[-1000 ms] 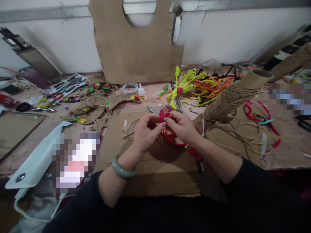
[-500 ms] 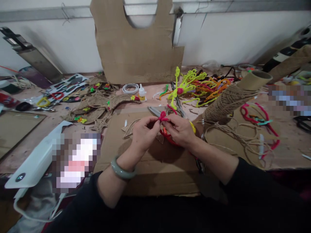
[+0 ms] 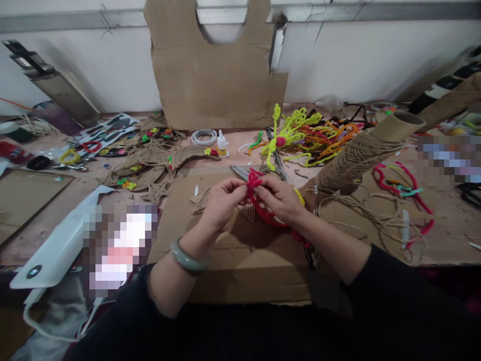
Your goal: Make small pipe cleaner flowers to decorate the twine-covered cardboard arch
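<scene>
Over the cardboard sheet, a bright pink fuzzy chenille stem bent into small flower-like loops is pinched between both hands. My left hand, with a pale green bangle on the wrist, has its thumb and forefinger closed on the left side of the loops. On the right side, the fingertips of my right hand are closed on the same stem. A length of the stem hangs below and behind my right hand. Scissors lie just beyond the fingers. A braided twine piece is partly hidden beneath my left hand.
A twine-wound cardboard tube leans at the right, above loose twine. Yellow chenille flowers and coloured stems lie behind. A glue bottle stands near twine ornaments. At left are a white device and a blurred phone-like rectangle.
The pink loops now stand more upright and show more between the fingertips. Both hands keep their pinch and have shifted little. The whole view has moved slightly.
</scene>
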`<state>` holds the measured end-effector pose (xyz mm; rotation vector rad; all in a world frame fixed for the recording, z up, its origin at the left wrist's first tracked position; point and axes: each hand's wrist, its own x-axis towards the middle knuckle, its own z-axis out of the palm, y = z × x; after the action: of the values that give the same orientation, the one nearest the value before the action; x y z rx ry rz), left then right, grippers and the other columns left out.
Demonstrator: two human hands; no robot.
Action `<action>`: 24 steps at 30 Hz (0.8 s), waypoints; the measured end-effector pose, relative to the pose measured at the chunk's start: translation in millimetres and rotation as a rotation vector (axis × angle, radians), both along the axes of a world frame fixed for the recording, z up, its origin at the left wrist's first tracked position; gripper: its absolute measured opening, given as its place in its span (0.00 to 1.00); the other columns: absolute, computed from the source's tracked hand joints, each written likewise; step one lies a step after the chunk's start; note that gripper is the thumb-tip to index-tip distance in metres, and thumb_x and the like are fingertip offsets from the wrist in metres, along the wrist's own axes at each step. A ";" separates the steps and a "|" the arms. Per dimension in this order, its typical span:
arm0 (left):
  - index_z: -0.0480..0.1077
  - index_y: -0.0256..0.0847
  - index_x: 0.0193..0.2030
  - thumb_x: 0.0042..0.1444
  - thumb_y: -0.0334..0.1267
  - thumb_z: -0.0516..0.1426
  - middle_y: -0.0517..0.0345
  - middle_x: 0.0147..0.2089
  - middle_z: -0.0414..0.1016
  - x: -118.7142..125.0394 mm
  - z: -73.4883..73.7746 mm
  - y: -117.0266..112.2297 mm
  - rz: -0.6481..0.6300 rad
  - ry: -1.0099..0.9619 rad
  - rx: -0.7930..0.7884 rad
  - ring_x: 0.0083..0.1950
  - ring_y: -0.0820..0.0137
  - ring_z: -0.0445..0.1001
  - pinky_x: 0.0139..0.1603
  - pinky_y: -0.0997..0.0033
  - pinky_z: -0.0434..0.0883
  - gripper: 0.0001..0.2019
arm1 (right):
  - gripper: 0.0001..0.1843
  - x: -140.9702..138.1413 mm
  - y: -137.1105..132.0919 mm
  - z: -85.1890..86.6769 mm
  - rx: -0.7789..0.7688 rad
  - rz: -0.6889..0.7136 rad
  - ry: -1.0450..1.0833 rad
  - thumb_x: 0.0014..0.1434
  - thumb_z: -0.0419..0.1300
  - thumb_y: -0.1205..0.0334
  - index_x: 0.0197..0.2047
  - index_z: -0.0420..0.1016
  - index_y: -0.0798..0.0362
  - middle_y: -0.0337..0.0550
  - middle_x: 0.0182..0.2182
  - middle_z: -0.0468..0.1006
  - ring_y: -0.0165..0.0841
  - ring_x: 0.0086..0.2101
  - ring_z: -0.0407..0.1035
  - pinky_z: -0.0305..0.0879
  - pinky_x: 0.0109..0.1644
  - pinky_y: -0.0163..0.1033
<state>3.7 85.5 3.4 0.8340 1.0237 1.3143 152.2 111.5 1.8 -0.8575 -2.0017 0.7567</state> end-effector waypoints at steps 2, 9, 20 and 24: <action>0.70 0.36 0.25 0.40 0.33 0.61 0.64 0.21 0.70 2.4 -1.1 0.1 0.024 0.067 0.049 0.21 0.80 0.66 0.24 0.79 0.66 0.05 | 0.08 0.6 -0.8 0.9 0.007 -0.027 -0.034 0.57 0.53 0.59 0.34 0.69 0.54 0.39 0.27 0.72 0.28 0.27 0.64 0.59 0.32 0.33; 0.69 0.36 0.25 0.42 0.33 0.59 0.63 0.22 0.70 1.7 -2.5 -0.4 0.000 0.309 0.118 0.23 0.77 0.67 0.28 0.76 0.66 0.03 | 0.06 0.8 -0.1 -4.6 0.178 -0.081 -0.161 0.57 0.51 0.65 0.29 0.67 0.53 0.39 0.25 0.70 0.28 0.27 0.62 0.58 0.32 0.33; 0.71 0.37 0.23 0.40 0.32 0.57 0.62 0.19 0.70 2.0 -7.5 2.8 0.079 0.379 0.092 0.22 0.77 0.66 0.25 0.76 0.65 0.02 | 0.08 0.5 1.4 -9.1 0.422 -0.123 -0.313 0.58 0.51 0.66 0.30 0.69 0.52 0.41 0.27 0.74 0.30 0.29 0.67 0.60 0.33 0.33; 0.69 0.36 0.21 0.37 0.31 0.57 0.64 0.16 0.67 8.0 -2.4 3.2 0.119 0.146 -0.019 0.18 0.79 0.63 0.21 0.78 0.62 0.01 | 0.10 1.4 1.6 -8.3 0.490 -0.123 -0.306 0.59 0.50 0.65 0.33 0.72 0.53 0.45 0.31 0.77 0.32 0.34 0.70 0.64 0.37 0.34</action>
<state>11.7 88.7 1.0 0.8756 1.2155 1.3565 153.6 113.1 -6.5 -0.8230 -2.2387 0.0497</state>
